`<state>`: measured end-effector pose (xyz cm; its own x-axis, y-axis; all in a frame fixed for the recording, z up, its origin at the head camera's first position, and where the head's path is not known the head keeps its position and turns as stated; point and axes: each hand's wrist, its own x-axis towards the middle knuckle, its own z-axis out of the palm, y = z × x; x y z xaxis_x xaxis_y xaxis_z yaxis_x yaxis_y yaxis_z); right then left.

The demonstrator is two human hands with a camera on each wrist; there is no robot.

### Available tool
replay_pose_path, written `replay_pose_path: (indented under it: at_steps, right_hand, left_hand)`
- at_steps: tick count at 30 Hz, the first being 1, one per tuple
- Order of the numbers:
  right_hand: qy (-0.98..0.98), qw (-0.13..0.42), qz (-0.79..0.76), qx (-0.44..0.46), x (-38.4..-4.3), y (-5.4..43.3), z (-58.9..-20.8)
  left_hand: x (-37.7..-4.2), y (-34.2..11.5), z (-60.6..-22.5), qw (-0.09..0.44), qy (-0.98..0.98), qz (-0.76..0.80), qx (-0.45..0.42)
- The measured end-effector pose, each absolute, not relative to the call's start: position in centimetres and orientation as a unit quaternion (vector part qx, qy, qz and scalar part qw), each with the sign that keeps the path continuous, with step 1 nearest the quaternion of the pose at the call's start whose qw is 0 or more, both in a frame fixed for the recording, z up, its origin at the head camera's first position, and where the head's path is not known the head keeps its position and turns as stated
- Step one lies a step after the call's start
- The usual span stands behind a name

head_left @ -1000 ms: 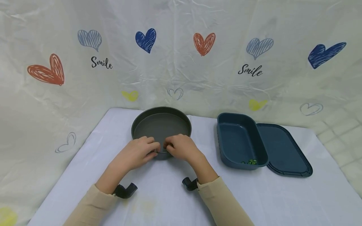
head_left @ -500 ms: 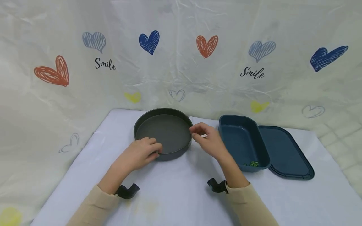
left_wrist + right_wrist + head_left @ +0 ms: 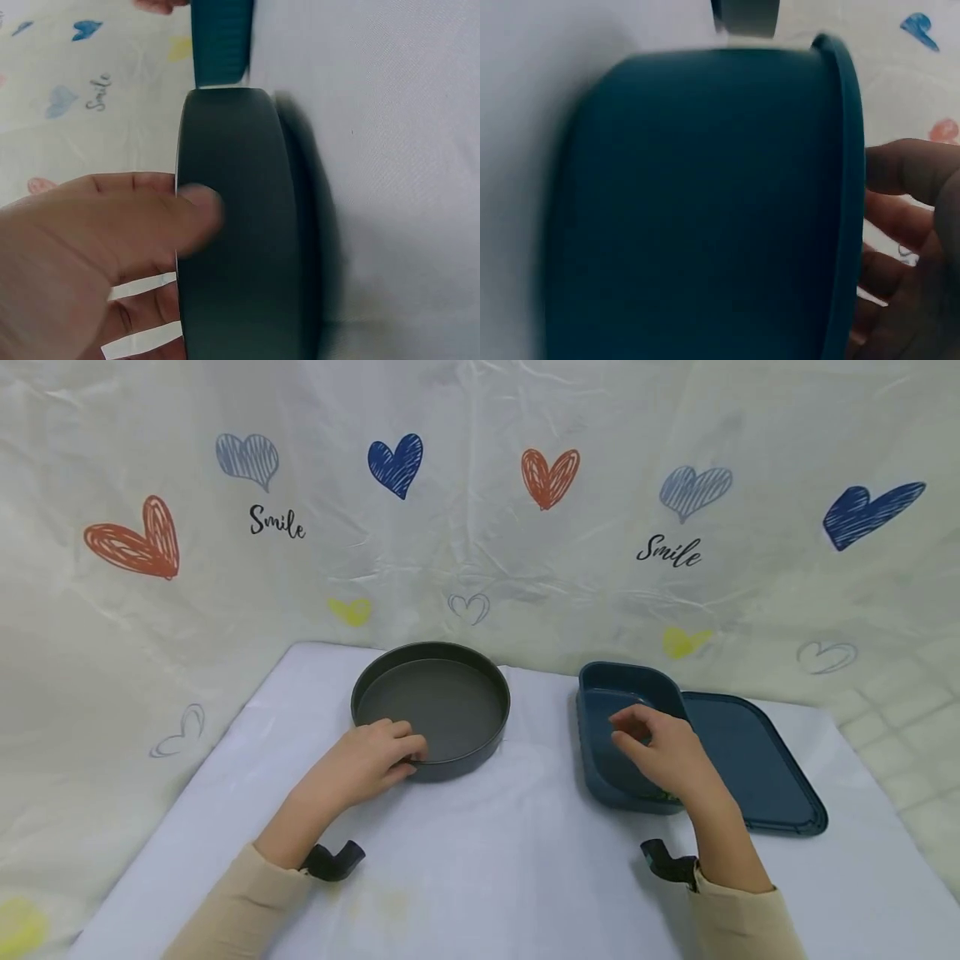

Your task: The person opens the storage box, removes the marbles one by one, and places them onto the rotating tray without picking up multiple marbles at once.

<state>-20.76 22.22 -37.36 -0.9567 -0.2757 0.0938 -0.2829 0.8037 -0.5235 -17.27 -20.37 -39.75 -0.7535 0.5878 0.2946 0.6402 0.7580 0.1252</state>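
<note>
Thumb of the left hand lies on the outer wall of the dark round pan, with the other fingers over its near rim, so this hand holds the pan at one edge only. If it pulls or presses there too strongly, the pan could, I think, slide or tip toward the person. Further right, the right hand is above the blue container, its thumb and fingers curved with a narrow gap and nothing visible between them. A low wrist could knock the container's near rim and push it against the lid, which lies flat just beside it. Small green pieces could be missed or dropped, because they are tiny and gathered at the near end.

About hidden parts: the left fingertips are not clear inside the pan, the thumb is blurred in the left wrist view, and the right forearm covers part of the lid.
</note>
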Motion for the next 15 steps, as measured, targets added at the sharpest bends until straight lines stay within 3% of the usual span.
replay_pose_path:
  at_steps: [8,15]
  right_hand:
    - [-0.964,-0.107,0.199,0.139,-21.1,23.2,-37.6]
    - [-0.96,-0.147,0.184,0.154,-21.2,23.5,-38.1]
  left_hand:
    - [-17.3,-20.6,-39.9,0.12,-0.93,-0.105,-0.33]
    - [-17.4,-20.4,-39.9,0.117,-0.931,-0.099,-0.33]
